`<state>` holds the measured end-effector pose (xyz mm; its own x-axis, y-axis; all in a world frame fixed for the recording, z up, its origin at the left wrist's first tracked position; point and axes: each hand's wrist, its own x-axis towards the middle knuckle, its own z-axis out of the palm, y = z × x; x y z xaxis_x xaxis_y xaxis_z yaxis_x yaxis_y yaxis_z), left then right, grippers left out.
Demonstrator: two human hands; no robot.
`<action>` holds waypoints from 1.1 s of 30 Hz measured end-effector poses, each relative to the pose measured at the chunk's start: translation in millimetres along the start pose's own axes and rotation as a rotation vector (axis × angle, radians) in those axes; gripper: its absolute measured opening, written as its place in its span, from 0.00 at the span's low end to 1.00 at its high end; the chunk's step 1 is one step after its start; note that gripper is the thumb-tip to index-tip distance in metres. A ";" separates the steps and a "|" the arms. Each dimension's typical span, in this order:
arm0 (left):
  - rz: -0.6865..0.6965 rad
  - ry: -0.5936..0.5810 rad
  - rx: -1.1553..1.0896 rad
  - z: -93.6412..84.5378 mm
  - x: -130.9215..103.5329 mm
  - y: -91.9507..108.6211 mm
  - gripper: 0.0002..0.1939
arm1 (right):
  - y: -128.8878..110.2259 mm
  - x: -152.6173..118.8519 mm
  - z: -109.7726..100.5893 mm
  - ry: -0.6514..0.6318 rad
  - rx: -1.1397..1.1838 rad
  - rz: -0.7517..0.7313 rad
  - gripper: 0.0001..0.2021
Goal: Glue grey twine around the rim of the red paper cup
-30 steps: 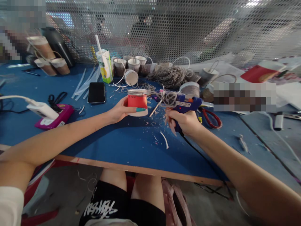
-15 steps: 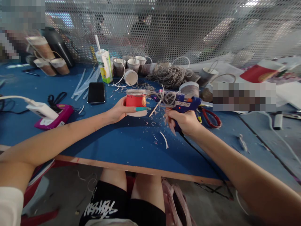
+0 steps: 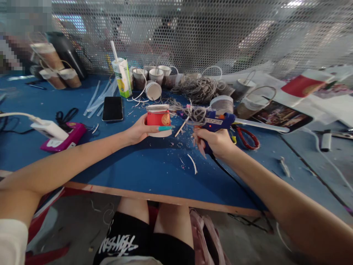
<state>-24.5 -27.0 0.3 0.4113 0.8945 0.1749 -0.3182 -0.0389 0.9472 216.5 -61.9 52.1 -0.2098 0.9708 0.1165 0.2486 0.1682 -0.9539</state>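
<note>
My left hand is wrapped round a red paper cup with a gold emblem and grey cord round its rim. The thumb, with a long teal nail, lies across the cup's front. My right hand grips a blue glue gun by its handle, its red light lit and a clear glue stick sticking out of the back. The gun points left towards the cup, with tangled grey cord around its front. Whether its tip touches the cup is hidden.
Behind stand cord-wrapped cups, a cord heap and a drink carton. A phone and a purple power strip lie left; red-handled pliers and a lit screen lie right. A black cable crosses the table's front edge.
The red cup has shifted slightly left and turned in my left hand, so more of its gold emblem shows. My right hand and the glue gun have hardly moved.
</note>
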 end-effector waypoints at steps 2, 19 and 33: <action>-0.001 -0.004 -0.010 1.0 -0.3 0.9 0.32 | 1.6 0.6 -0.3 0.005 0.004 0.000 0.20; 0.009 0.033 -0.012 2.8 0.7 -1.1 0.36 | 8.3 5.8 -3.1 0.032 -0.031 -0.033 0.19; 0.171 0.309 0.067 7.9 7.2 -7.1 0.40 | 8.2 -4.1 -5.8 0.164 -1.397 -0.018 0.46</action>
<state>-12.5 -23.9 -3.0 0.0755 0.9646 0.2528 -0.2996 -0.2199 0.9284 224.9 -63.5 45.3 -0.1363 0.9590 0.2483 0.9887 0.1159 0.0951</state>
